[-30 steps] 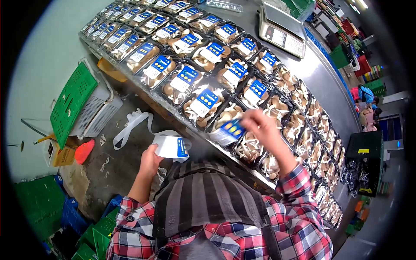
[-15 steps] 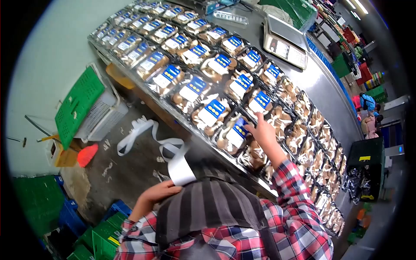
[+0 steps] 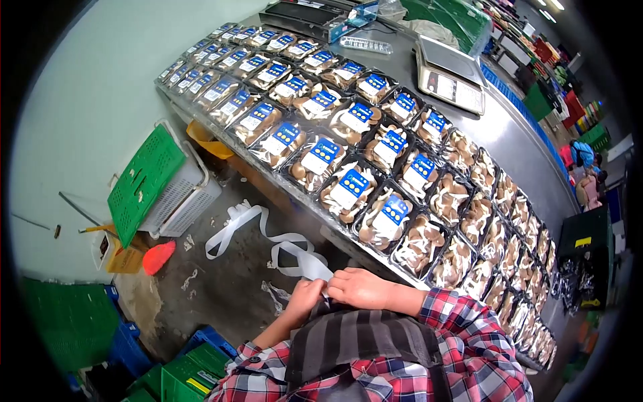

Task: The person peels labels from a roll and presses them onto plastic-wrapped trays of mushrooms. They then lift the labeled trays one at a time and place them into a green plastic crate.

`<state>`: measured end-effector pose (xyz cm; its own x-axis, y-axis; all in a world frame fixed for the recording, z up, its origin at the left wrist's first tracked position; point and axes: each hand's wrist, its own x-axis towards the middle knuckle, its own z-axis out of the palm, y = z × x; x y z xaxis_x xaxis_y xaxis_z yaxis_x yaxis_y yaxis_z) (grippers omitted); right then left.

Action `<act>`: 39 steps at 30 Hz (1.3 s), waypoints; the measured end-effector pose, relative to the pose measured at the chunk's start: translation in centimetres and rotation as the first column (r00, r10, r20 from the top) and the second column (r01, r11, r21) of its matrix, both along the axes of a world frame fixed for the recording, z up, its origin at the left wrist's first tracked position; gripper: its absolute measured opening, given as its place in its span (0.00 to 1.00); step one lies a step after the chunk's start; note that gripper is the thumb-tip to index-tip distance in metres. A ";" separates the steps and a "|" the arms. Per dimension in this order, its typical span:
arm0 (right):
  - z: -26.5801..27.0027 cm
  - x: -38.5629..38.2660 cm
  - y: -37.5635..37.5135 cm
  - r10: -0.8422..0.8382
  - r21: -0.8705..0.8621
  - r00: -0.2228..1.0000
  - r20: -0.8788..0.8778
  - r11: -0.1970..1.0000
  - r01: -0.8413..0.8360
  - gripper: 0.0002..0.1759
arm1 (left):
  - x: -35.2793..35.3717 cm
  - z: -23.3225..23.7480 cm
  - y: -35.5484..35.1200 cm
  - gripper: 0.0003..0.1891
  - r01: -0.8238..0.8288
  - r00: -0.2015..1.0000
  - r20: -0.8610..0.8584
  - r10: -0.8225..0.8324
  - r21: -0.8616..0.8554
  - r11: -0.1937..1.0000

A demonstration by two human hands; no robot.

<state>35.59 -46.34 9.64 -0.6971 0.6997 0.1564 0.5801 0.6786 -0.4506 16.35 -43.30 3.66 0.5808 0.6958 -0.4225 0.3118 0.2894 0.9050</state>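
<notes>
- Metal worktop, just beyond the right hand.
- Labelled mushroom packs, in rows ahead of that hand, extending left.
- Unlabelled mushroom packs, ahead and right of it.
- Scale, well beyond it.
- Clear plastic tray, farther off.

There is passage above the mushroom trays, whose tight rows block any low sideways path. Beyond them, a strip of steel tabletop offers room, interrupted by the scale.

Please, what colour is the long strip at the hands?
The long strip is whitish, showing best in the head view.
</notes>
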 end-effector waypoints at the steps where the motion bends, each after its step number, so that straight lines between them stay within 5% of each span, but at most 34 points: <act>1: 0.1 0.6 0.0 0.037 0.040 0.999 -0.008 0.999 -0.037 0.06 | 0.9 0.9 0.1 0.13 -0.078 0.991 -0.122 0.058 -0.160 0.984; 2: 0.4 1.2 -0.2 0.078 0.073 0.997 -0.012 0.994 -0.077 0.05 | 1.1 0.2 -0.2 0.17 -0.102 0.980 -0.181 0.078 -0.128 0.987; 4: 1.7 2.9 -0.7 0.097 0.107 0.994 -0.049 0.990 -0.092 0.05 | 1.3 -3.4 -1.0 0.17 -0.432 0.841 0.064 0.537 -0.519 0.738; 6: 2.7 5.2 -0.9 0.021 0.039 0.975 -0.223 0.999 -0.013 0.14 | 1.3 -3.3 -1.2 0.17 -0.453 0.810 0.080 0.581 -0.544 0.707; 10: 2.6 5.5 -1.4 -0.100 -0.114 0.960 -0.263 0.991 0.072 0.20 | 2.6 1.3 -2.6 0.15 -0.264 0.820 0.296 0.489 -0.562 0.783; 13: 0.9 3.3 -2.2 -0.187 -0.164 0.948 -0.258 0.975 0.148 0.18 | 1.7 0.3 -3.4 0.15 -0.356 0.796 0.263 0.545 -0.525 0.773; 16: 0.3 1.0 -3.6 -0.318 -0.179 0.921 -0.226 0.943 0.281 0.15 | 1.5 3.5 -3.9 0.16 -0.238 0.811 0.359 0.463 -0.520 0.821; 20: -0.3 -0.9 -4.8 -0.244 -0.164 0.963 -0.109 0.960 0.225 0.13 | 0.4 3.6 -4.8 0.15 -0.192 0.976 0.052 0.212 -0.261 0.946; 28: -1.6 -4.4 -6.0 -0.114 -0.066 0.993 0.030 0.991 0.115 0.08 | -1.7 -1.6 -6.9 0.16 -0.336 0.937 -0.067 0.342 0.081 0.938; 32: -1.0 -4.2 -5.4 0.009 0.091 1.000 0.004 0.996 -0.010 0.07 | -1.8 -1.5 -5.8 0.17 -0.397 0.917 -0.146 0.371 -0.251 0.883; 33: -0.5 -3.8 -5.3 0.037 0.126 0.999 -0.039 0.991 -0.032 0.07 | -2.6 -4.4 -5.8 0.17 -0.226 0.974 -0.006 0.227 0.097 0.969; 34: 0.4 -3.1 -5.4 -0.022 0.107 0.997 -0.078 0.994 0.030 0.07 | -2.3 -5.0 -5.3 0.16 -0.392 0.901 0.034 0.432 -0.361 0.846; 36: 2.5 -0.5 -5.7 -0.139 0.066 0.979 -0.150 0.986 0.150 0.07 | -1.3 -7.0 -4.9 0.17 -0.597 0.661 0.033 0.750 -0.582 0.552; 37: 3.1 1.7 -6.1 -0.270 -0.052 0.936 -0.226 0.963 0.265 0.07 | -2.9 -9.5 -4.6 0.17 -0.524 0.738 0.127 0.663 -0.513 0.680; 38: 3.8 4.3 -6.5 -0.401 -0.177 0.870 -0.287 0.915 0.363 0.08 | -3.1 -8.3 -4.3 0.17 -0.490 0.736 0.151 0.659 -0.554 0.673; 39: 4.6 6.7 -6.8 -0.573 -0.059 0.786 -0.232 0.815 0.577 0.03 | -2.7 -7.9 -4.2 0.17 -0.484 0.717 0.175 0.675 -0.571 0.663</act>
